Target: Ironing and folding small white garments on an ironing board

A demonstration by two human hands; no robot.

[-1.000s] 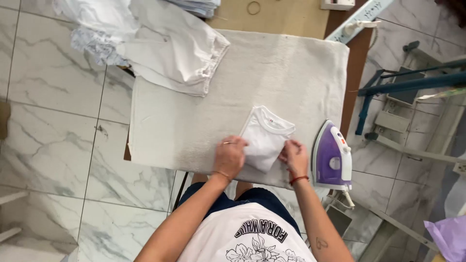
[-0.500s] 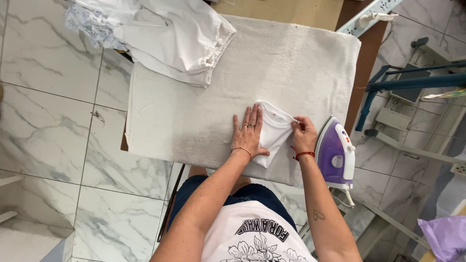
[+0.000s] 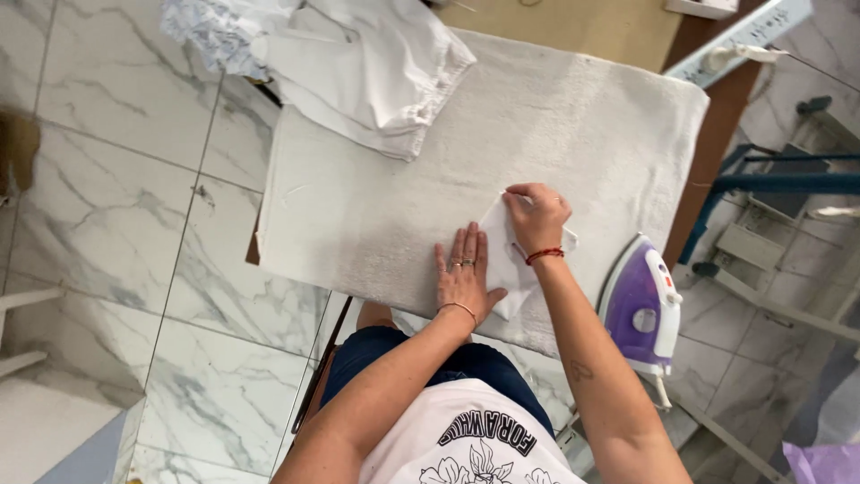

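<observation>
On towel-covered table [image 3: 358, 206]: left hand [image 3: 466, 282] flat, fingers spread, beside small white cloth [image 3: 503, 269]; right hand [image 3: 536, 220] pinching cloth's top. Purple iron [image 3: 638, 309] standing just right.

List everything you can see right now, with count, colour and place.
small folded cloth: one, white, on the board's near right part, under both hands
ironing board cover: one, off-white towelling, centre
iron: one, purple and white, standing at the board's right near corner
garment pile: one, white, on the board's far left corner
floor: grey-veined white marble tiles, left
metal rack: one, blue-grey, right
left hand: flat beside the cloth, rings, bracelet
right hand: pressing on the cloth, red wrist string
</observation>
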